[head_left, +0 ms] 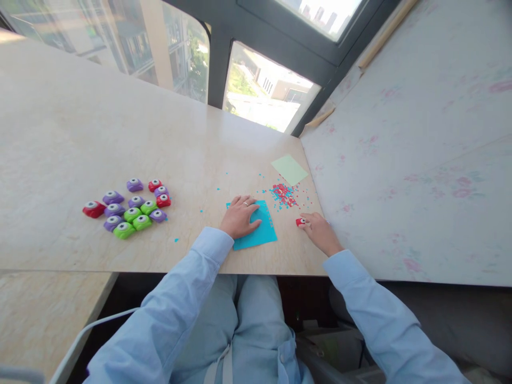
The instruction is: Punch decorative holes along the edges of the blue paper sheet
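Teal paper sheet (260, 230) flat near table edge; small red punch (300, 222) just right, on tabletop.

Bright window (264, 90) daylight (edges warped)

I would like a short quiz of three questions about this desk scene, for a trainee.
1. True or false: the left hand lies flat on the teal paper.
2. What does the right hand touch? A) a red punch B) the green paper C) a purple punch
3. Fill in: the red scraps lie between the teal paper and the ___ paper.

Key: 1 true; 2 A; 3 green.
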The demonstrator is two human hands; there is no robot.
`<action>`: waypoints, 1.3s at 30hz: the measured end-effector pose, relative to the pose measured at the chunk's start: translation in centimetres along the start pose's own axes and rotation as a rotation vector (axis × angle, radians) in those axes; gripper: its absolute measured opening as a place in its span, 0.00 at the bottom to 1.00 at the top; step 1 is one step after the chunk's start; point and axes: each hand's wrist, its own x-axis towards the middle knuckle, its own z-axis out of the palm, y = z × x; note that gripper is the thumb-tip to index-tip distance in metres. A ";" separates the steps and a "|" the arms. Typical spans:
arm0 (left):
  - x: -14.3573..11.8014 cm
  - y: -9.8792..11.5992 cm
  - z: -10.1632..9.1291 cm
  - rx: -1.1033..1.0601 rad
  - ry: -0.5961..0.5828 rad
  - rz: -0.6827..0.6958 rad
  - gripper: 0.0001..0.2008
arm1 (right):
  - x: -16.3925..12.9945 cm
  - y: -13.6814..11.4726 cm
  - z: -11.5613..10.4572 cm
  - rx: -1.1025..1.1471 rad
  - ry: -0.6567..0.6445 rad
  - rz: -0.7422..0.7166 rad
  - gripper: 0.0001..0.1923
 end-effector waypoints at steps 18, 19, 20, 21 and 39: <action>0.1 -0.1 0.0 -0.203 0.144 -0.105 0.21 | -1.8 -7.6 5.4 0.756 0.047 0.090 0.19; 0.1 -0.1 0.0 -0.209 0.153 -0.105 0.21 | -1.7 -7.7 5.4 0.820 0.031 0.117 0.19; 0.1 0.0 0.0 -0.215 0.161 -0.104 0.21 | -1.7 -7.7 5.3 0.885 0.014 0.144 0.19; 0.1 0.0 -0.1 -0.221 0.167 -0.106 0.21 | -1.7 -7.8 5.2 0.950 -0.003 0.167 0.19; -0.8 0.3 -2.0 -0.529 0.658 -0.317 0.15 | -2.2 -8.1 5.1 1.289 0.192 0.307 0.22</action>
